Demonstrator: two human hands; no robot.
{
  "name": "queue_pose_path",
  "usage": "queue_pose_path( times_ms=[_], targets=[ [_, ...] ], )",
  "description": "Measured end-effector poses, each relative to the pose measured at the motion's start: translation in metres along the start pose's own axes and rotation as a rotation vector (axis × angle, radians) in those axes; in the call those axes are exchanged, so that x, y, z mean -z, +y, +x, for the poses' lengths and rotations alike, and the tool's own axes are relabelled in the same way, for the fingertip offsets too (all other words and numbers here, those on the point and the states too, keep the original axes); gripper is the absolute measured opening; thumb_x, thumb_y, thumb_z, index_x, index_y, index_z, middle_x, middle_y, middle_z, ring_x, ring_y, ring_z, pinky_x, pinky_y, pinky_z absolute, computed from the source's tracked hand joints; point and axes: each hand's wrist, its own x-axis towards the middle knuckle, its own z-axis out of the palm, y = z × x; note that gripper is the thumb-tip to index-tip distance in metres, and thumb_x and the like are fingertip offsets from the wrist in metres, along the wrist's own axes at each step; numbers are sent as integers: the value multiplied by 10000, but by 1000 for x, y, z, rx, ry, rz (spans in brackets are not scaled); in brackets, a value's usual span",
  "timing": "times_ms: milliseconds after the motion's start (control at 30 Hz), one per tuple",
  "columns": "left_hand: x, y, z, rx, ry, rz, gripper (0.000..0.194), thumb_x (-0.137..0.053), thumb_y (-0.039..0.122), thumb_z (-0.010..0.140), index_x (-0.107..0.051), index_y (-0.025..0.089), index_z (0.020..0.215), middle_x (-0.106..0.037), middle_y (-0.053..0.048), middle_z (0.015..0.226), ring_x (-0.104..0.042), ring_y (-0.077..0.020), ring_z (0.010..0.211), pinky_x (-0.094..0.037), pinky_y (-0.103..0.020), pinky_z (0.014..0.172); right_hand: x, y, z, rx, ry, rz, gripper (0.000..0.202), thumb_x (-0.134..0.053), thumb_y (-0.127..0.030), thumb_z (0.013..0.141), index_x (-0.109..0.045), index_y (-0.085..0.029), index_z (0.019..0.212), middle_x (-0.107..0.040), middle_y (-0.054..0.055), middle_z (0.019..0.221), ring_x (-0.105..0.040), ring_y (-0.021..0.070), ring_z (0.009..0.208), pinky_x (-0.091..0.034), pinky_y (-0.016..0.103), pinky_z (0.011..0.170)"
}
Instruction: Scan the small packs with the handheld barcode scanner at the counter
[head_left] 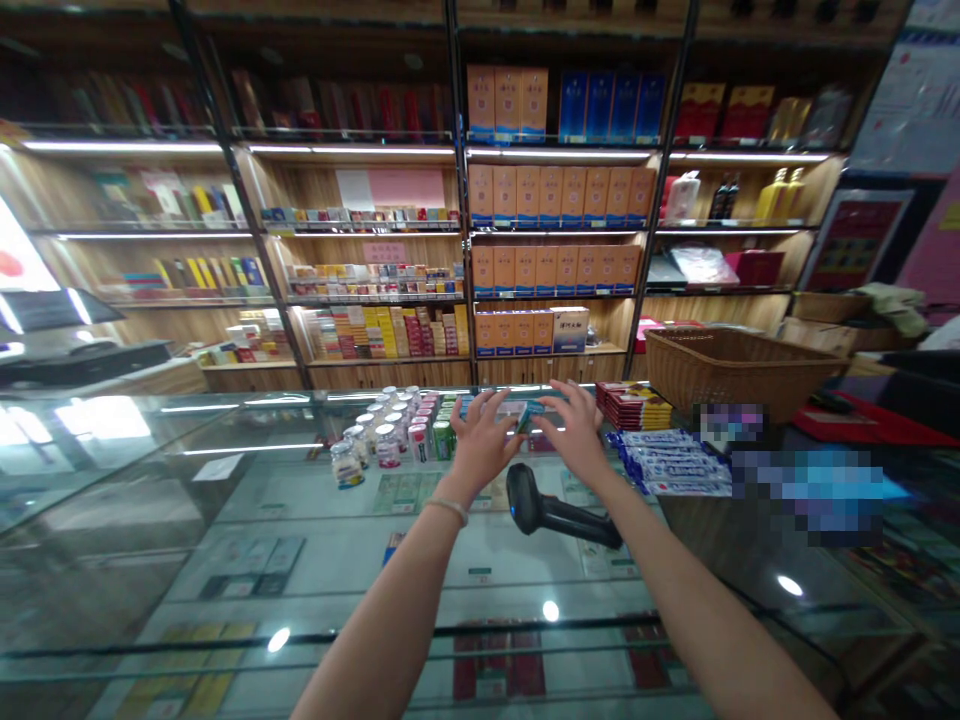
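Over the far part of the glass counter, both my hands meet at a small blue-green pack [529, 414]. My left hand [481, 440] has its thumb and fingertips at the pack's left side, the fingers bent. From the other side, my right hand [576, 428] holds the pack between thumb and fingers. My fingers partly cover the pack, so its exact kind is unclear. Below the hands lies a black barcode scanner [559, 512], its handle reaching my right forearm. Just left of my left hand stand green tubes [443, 440] and pink-and-white tubes [418, 442].
Clear jars with white lids [348, 464] stand in rows on the glass counter [315, 520]. Right of my hands are red and yellow packs [631, 406], blue-and-white sticks [675, 462] and a wicker basket [735, 365]. Shelves behind hold orange boxes [559, 195].
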Motion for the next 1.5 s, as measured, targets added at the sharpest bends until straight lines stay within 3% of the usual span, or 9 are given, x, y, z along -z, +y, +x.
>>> queue_pose_path(
  times_ms=[133,400,700,1000,1267,1500],
  targets=[
    [9,-3,9,-37,-12,23,163,-750,372,829,-743,323,985,-540,-29,1530,-409,-338,1439,-61,-658,1230,-1,-2,-1,25,32,26,232,-600,-398,939,-734,-292,1095,-552,63,1476,-358,317,1416,-279,548,1142],
    [29,-20,17,37,-16,-29,178,-788,414,815,-763,344,977,-537,-41,1521,-406,-337,1424,-120,-658,1217,-1,-10,-5,18,7,13,213,-623,-371,937,-740,-312,1105,-567,41,1466,-357,307,1423,-284,543,1133],
    [39,-41,-1,-15,-37,-79,187,-756,406,852,-764,342,1027,-521,-38,1526,-383,-308,1428,-174,-599,1241,-9,-27,-13,39,-109,7,160,-678,-386,914,-756,-310,1031,-561,36,1489,-347,320,1451,-259,557,1144],
    [40,-42,-17,-28,3,-86,130,-718,381,885,-771,324,989,-552,-40,1492,-395,-304,1404,-142,-601,1241,-18,-37,-19,75,-122,-5,136,-722,-366,890,-759,-308,1008,-570,41,1484,-365,332,1438,-274,583,1120],
    [54,-53,-15,52,32,8,127,-686,367,908,-769,341,1001,-520,-24,1542,-392,-316,1437,-91,-629,1232,-29,-55,10,164,-159,-63,133,-721,-374,895,-767,-316,1006,-576,36,1478,-369,337,1431,-266,587,1123],
    [51,-70,-17,161,-25,83,119,-720,337,875,-766,319,983,-505,-44,1559,-387,-344,1448,-149,-668,1200,-59,-65,28,218,-228,-158,145,-722,-381,891,-770,-304,1004,-554,46,1500,-355,344,1439,-276,585,1112]
  ],
)
